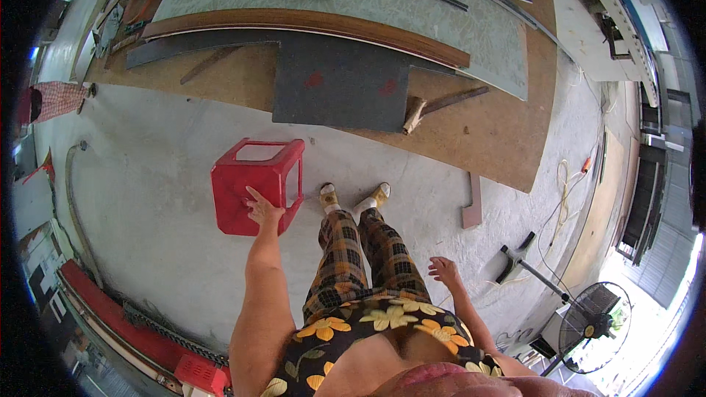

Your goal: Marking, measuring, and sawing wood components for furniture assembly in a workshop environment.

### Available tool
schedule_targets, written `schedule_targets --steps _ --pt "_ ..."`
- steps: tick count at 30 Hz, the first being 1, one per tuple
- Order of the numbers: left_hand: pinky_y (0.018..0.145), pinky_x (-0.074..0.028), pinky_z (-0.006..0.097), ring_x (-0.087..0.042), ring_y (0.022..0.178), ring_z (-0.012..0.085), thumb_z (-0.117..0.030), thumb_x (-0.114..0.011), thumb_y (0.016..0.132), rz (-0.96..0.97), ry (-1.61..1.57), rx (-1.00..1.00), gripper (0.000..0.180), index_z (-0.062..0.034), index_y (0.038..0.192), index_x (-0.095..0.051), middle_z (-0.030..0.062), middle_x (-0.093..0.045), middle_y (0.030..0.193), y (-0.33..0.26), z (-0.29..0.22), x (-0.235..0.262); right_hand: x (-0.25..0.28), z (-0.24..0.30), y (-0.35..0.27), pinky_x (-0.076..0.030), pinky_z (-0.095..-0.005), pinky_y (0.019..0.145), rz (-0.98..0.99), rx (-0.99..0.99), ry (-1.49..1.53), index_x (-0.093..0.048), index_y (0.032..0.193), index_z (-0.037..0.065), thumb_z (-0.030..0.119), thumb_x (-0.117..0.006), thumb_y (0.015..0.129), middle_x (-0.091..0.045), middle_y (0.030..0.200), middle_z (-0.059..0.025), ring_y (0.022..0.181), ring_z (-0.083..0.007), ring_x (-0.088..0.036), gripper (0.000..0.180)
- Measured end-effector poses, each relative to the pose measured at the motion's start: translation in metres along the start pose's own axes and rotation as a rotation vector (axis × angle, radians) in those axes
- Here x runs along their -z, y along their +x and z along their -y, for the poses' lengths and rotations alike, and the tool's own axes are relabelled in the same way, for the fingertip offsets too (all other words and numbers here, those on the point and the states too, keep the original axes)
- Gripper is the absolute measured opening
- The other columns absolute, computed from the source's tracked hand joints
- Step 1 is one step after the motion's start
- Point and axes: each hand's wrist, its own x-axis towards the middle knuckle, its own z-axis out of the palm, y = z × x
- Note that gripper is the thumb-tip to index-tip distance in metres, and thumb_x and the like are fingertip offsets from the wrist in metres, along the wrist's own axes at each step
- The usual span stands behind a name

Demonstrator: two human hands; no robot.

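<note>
A red plastic stool (pixel 254 184) lies tipped on its side on the grey concrete floor, its legs pointing away from me. My left hand (pixel 262 209) rests on the stool's seat side, fingers spread against the red plastic. My right hand (pixel 443 270) hangs free at my side, fingers loosely apart, holding nothing. My feet in yellow and white socks (pixel 354 198) stand just right of the stool.
A large brown board (pixel 485 132) lies on the floor ahead with a dark grey panel (pixel 334 81), pale sheets and long strips on it. A wooden offcut (pixel 472 202), a yellow cord (pixel 565 191) and a standing fan (pixel 592 316) are to the right. A red machine (pixel 140 334) lies lower left.
</note>
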Motion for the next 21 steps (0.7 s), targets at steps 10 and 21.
schedule_targets --steps 10,21 --pt "0.098 -0.040 0.043 -0.056 0.116 0.0360 -0.046 -0.089 0.058 -0.117 0.186 -0.223 0.141 -0.0074 0.153 0.008 0.0335 -0.023 0.149 -0.083 -0.039 -0.054 0.087 -0.012 0.012 -0.051 -0.0295 0.060 -0.124 -0.020 0.057 -0.064 0.118 0.010 0.034 -0.053 0.098 -0.069 0.091 -0.0071 0.071 -0.0157 -0.068 0.034" --pt "0.089 -0.047 0.046 -0.066 0.096 0.0376 -0.036 -0.059 0.088 0.037 0.198 -0.436 0.070 -0.0078 0.146 -0.032 0.0301 -0.041 0.140 -0.074 -0.032 -0.177 0.080 -0.038 0.027 -0.050 -0.0299 0.055 -0.051 -0.052 0.094 -0.064 0.116 0.005 0.031 -0.054 0.096 -0.069 0.087 -0.0070 0.067 -0.0165 -0.067 0.034"
